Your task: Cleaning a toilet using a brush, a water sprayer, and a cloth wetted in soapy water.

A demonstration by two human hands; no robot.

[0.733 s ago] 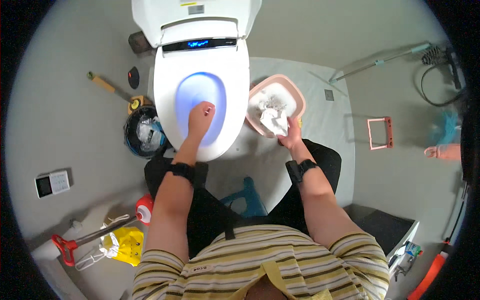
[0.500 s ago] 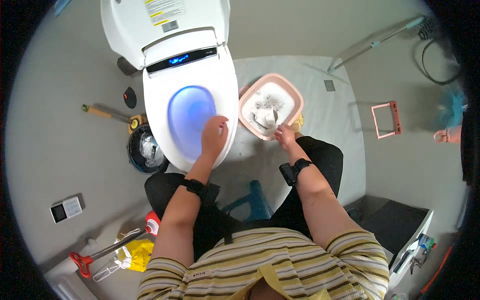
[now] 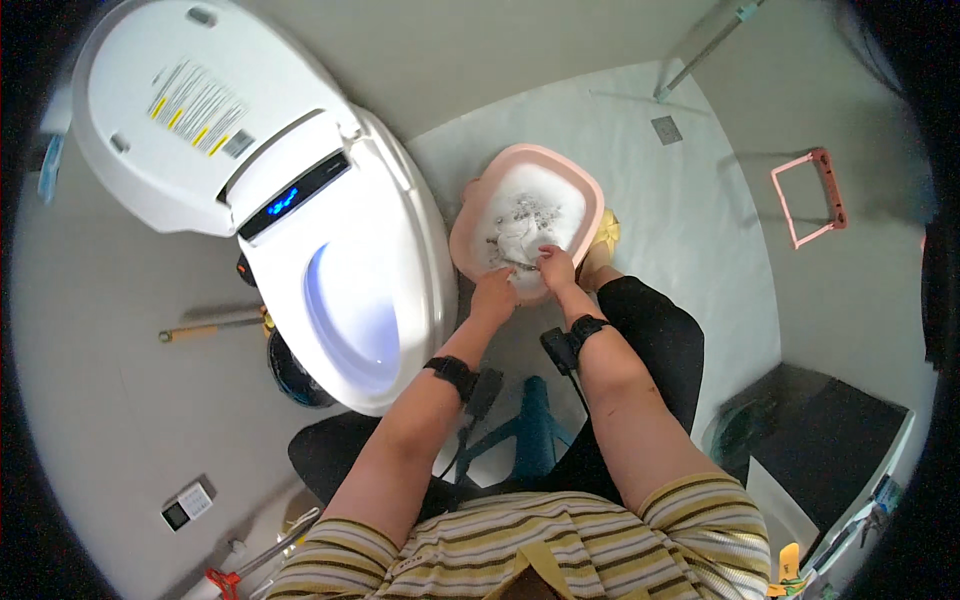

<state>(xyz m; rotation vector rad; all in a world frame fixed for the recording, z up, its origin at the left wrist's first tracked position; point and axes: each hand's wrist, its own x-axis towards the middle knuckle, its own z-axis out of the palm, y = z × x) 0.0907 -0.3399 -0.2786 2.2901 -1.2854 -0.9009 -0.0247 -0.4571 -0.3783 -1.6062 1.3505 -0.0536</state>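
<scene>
A pink basin [image 3: 466,238] stands on the floor in front of me, with white foamy water and grey specks in it. A crumpled white cloth [image 3: 518,238] lies in the foam. My left hand [image 3: 493,297] reaches over the basin's near edge, its fingers closed at the cloth's near side. Beside it my right hand [image 3: 556,268] is also closed, with thumb and fingertips pinching the cloth's right edge. The fingertips of both hands are partly hidden by foam and cloth.
A white toilet [image 3: 415,230] with its lid raised stands left of the basin. A dark bin [image 3: 292,375] is beyond it. A blue stool [image 3: 535,430] is between my legs. A yellow slipper [image 3: 607,232] touches the basin's right side. A pink frame [image 3: 832,190] hangs on the right wall.
My left hand has moved from over the toilet seat to the basin. My right hand has gone from the rim into the basin, onto the cloth. The view has turned toward the basin.
</scene>
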